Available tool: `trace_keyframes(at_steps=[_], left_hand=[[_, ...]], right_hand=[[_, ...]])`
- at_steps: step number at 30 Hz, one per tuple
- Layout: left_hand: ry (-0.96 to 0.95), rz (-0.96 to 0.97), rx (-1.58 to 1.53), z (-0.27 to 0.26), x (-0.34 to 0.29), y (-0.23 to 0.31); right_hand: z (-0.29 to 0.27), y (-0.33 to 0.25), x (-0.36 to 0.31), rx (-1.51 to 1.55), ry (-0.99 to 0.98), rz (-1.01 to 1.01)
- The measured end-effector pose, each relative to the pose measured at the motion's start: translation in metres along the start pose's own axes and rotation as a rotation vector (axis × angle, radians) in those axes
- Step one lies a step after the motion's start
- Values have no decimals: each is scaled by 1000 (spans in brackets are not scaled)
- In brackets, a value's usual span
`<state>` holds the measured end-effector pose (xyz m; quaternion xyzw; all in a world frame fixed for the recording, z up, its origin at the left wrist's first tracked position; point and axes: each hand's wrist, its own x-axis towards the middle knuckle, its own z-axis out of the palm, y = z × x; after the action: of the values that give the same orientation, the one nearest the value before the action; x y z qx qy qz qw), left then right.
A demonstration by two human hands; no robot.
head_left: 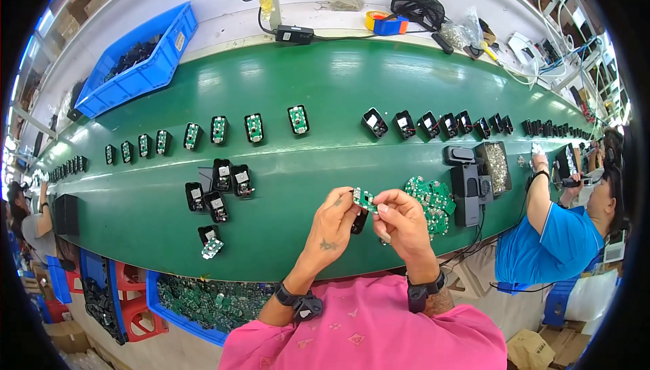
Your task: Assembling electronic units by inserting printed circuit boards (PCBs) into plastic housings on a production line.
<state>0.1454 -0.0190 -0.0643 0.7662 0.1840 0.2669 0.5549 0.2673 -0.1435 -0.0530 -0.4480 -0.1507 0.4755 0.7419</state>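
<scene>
Head view: both hands [369,218] pinch a green circuit board [364,199] over the green conveyor belt [318,85].

Small green circuit board [364,199], rectangular, with tiny parts on its face, held up above the near edge of the green belt, tilted, pinched between both thumbs and forefingers. Black plastic housing [359,222] just beneath, partly hidden behind the fingers, touching the board's lower edge; shape of its far side not clear.
</scene>
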Motion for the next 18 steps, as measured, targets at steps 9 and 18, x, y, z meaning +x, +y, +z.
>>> trace_keyframes(at_steps=[9,18], left_hand=[[-18,32,50,4,-1,-3],[-2,-57,-111,8,-2,-9]], right_hand=[[-4,3,1,-17,-5,39],[-5,6,2,-295,38,27]])
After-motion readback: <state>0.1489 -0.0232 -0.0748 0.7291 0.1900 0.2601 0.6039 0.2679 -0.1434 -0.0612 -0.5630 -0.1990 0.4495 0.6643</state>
